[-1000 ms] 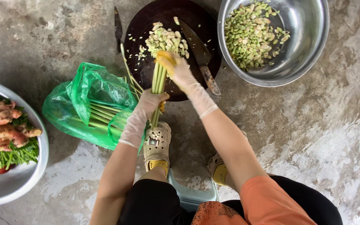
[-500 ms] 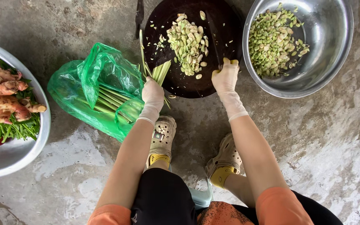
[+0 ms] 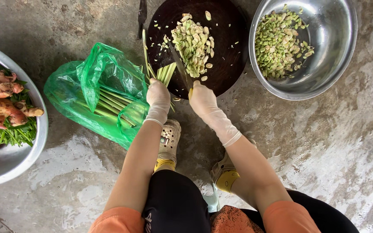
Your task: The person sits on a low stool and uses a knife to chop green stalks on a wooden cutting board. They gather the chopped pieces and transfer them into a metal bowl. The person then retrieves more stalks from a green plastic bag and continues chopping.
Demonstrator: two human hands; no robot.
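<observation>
My gloved left hand (image 3: 158, 98) grips a bundle of green lemongrass stalks (image 3: 165, 72) whose ends lie on the dark round cutting board (image 3: 229, 47). My gloved right hand (image 3: 202, 100) is closed around the handle of a knife (image 3: 178, 64), its blade resting on the board just right of the stalks. A heap of pale sliced pieces (image 3: 193, 43) sits in the board's middle.
A steel bowl (image 3: 337, 64) with sliced pieces stands at the top right. A green plastic bag (image 3: 96, 97) with more stalks lies left of my hands. A bowl (image 3: 9, 159) of ginger roots and greens is at the far left. A second knife (image 3: 141, 15) lies beside the board.
My right hand has gone from the board's right side to the knife and taken hold of it. My left hand keeps the stalks pressed on the board's near edge.
</observation>
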